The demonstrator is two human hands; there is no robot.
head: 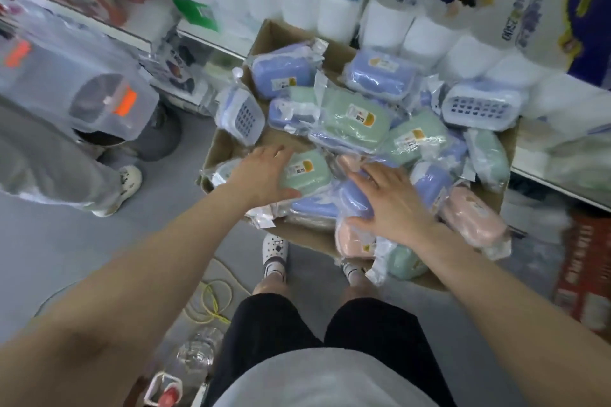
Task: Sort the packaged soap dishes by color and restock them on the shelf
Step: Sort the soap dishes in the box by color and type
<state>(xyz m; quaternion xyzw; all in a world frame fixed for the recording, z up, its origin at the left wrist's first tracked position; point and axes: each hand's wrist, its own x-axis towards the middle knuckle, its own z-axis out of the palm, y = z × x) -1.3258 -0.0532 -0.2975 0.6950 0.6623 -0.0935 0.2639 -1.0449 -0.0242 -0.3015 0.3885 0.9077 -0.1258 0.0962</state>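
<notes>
Grey shop floor (59,248) lay under me, with stacked paper rolls (330,10) on the shelves ahead. Between them sat a cardboard box (228,142) heaped with bagged soap dishes in blue, green and pink. My left hand (261,175) lay flat, fingers spread, on a green dish (307,172) at the near left of the heap, its thumb against the dish's near edge. My right hand (393,201) was also open, fingers splayed over a blue dish (353,198) just beside the green one; neither hand gripped anything. A pink dish (472,215) lay at the box's near right edge. Another person's leg (49,162) stood to my left, and a yellow cord (211,304) coiled by my feet.
</notes>
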